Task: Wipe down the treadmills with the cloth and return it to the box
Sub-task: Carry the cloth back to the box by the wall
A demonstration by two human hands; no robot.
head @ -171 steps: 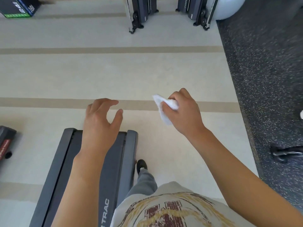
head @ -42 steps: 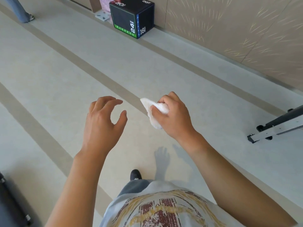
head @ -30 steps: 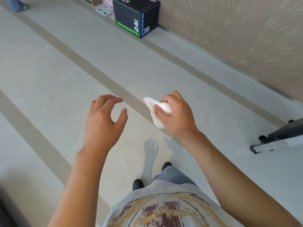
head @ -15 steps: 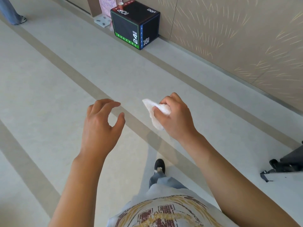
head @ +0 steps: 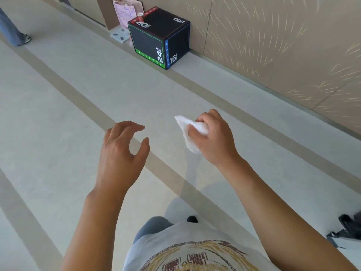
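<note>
A crumpled white cloth (head: 190, 133) is pinched in my right hand (head: 214, 137), held out in front of me above the pale floor. My left hand (head: 121, 151) hovers beside it with loosely curled fingers and holds nothing. Ahead by the wall stands a black box (head: 159, 38) marked 24 and 16, with a small red cup (head: 140, 16) on its top. No treadmill is in view.
A beige wall (head: 273, 45) runs along the right. A paper bag (head: 125, 10) leans behind the box. Another person's leg (head: 11, 30) is at the far left. Dark equipment (head: 347, 227) pokes in at the lower right. Tan stripes cross the floor.
I have walked away from the treadmill and turned toward the wall. The black box has come closer into view. My hands keep their poses, the cloth still in the right one.
</note>
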